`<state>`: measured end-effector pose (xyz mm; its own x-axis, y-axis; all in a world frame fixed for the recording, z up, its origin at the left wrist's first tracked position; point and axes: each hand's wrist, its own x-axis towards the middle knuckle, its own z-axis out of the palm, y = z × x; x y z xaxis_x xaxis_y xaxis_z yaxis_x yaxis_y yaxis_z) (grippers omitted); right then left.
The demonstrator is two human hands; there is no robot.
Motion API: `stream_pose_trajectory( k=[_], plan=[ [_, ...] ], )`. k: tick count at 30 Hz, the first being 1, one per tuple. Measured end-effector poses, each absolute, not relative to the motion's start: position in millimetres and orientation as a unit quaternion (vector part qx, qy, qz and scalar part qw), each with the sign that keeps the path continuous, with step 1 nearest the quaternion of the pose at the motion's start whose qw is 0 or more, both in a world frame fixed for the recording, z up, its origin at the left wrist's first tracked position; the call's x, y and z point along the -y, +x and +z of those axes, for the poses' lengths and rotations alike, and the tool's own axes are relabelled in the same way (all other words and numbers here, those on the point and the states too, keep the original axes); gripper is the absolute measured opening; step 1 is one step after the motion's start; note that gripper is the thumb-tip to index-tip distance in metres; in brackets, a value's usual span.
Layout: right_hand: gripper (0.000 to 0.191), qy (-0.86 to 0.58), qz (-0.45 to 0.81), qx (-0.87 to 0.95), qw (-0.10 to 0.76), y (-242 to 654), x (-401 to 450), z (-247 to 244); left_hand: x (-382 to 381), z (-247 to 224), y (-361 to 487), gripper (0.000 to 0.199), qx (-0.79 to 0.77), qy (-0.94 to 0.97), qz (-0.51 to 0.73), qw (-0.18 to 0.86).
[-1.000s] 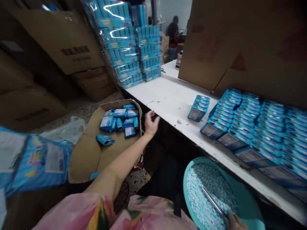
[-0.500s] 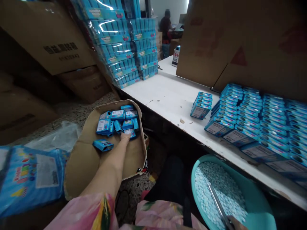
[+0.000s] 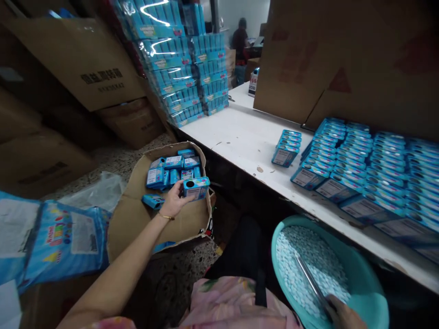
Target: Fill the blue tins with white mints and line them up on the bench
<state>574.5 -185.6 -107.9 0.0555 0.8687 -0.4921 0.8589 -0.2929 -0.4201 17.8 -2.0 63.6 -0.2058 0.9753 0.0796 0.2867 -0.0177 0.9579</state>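
My left hand (image 3: 173,202) grips a small blue rectangular tin (image 3: 196,188) by its side, just above a flattened cardboard carton (image 3: 137,224). Several loose blue tins (image 3: 173,171) lie in that carton, close to my fingers. Low at the right, my right hand (image 3: 345,314) holds a metal scoop handle (image 3: 313,285) that slants into a teal plastic basin (image 3: 284,233). The basin is filled with pale blue round tablets (image 3: 307,267). The end of the scoop is hidden among them.
A white table (image 3: 247,141) runs along the right, bearing neat rows of blue tins (image 3: 356,171) and a small stack (image 3: 285,148). Shrink-wrapped tin stacks (image 3: 181,59), cardboard cartons (image 3: 82,59) and a blue plastic bag (image 3: 63,240) surround me. A co-worker (image 3: 240,48) stands far back.
My left hand has gone from the table edge down into the carton and risen with a blue tin in it. My right hand stays on the scoop handle in the basin.
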Motion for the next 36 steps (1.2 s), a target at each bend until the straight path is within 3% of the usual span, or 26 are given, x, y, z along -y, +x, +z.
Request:
stream_pose_trajectory(
  k=[3, 7, 10, 13, 18, 27, 36],
  plan=[
    [0.029, -0.746, 0.26, 0.613, -0.018, 564.6, 188.6, -84.5, 26.1, 76.6, 86.4, 0.051, -0.537, 0.554, 0.457, 0.443],
    [0.031, -0.765, 0.132, 0.627, -0.06, 564.6, 186.7, -48.2, 42.4, 47.2, 176.4, 0.051, -0.464, 0.523, 0.39, 0.6],
    [0.03, -0.796, 0.146, 0.585, -0.057, 572.1, 183.4, -41.2, 45.5, 6.1, 237.2, 0.049, -0.428, 0.439, 0.346, 0.711],
    [0.026, -0.798, 0.219, 0.561, -0.029, 564.9, 178.9, -49.8, 44.7, -29.6, 284.0, 0.047, -0.443, 0.364, 0.312, 0.757],
    [0.022, -0.801, 0.268, 0.536, 0.008, 535.0, 159.6, -77.3, 38.7, -51.6, 314.5, 0.047, -0.465, 0.341, 0.284, 0.767],
    [0.029, -0.803, 0.344, 0.473, 0.114, 548.1, 141.9, -110.0, 34.6, -42.1, 308.2, 0.05, -0.454, 0.387, 0.293, 0.747],
    [0.029, -0.765, 0.415, 0.432, 0.237, 584.5, 154.9, -85.2, 13.2, -39.7, 308.4, 0.053, -0.417, 0.618, 0.317, 0.586]
  ],
)
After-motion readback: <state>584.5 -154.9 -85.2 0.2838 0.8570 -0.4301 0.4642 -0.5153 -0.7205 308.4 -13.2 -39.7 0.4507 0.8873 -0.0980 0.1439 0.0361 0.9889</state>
